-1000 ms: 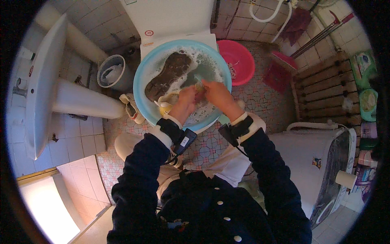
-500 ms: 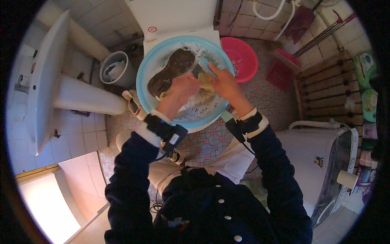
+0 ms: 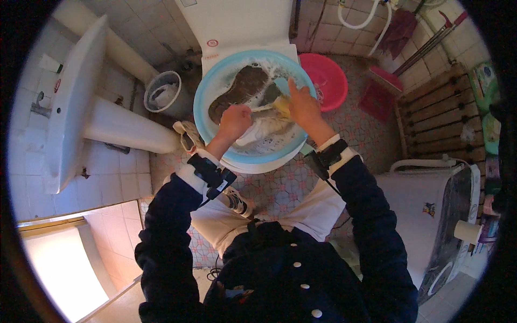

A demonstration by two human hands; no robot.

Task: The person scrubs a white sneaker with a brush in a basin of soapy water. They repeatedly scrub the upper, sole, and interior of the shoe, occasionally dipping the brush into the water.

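Note:
A round light-blue basin [image 3: 200, 132] holds soapy water, with foam round a dark brown patch. Low in the basin lies a pale, wet, shoe-like thing [image 3: 264, 129], partly under suds. My left hand [image 3: 235, 121] is closed over the basin on a thin white strip [image 3: 262, 107] resembling a shoelace. The strip stretches across to a yellowish piece [image 3: 281, 104] beside my right hand [image 3: 305, 107]. That hand is closed on a light-blue tool [image 3: 281, 84] resembling a scrubbing brush; its index finger points forward, and its other fingers are mostly hidden.
Below the basin is a white toilet [image 3: 247, 27]. A pink basin [image 3: 334, 81] sits at right, a grey bucket [image 3: 156, 110] at left beside a sink [image 3: 70, 118]. A light-coloured shoe [image 3: 188, 137] lies on the floor. A white appliance [image 3: 404, 210] stands near right.
My left hand has moved away from the right, and the white strip now shows stretched between them. The whole view has shifted slightly.

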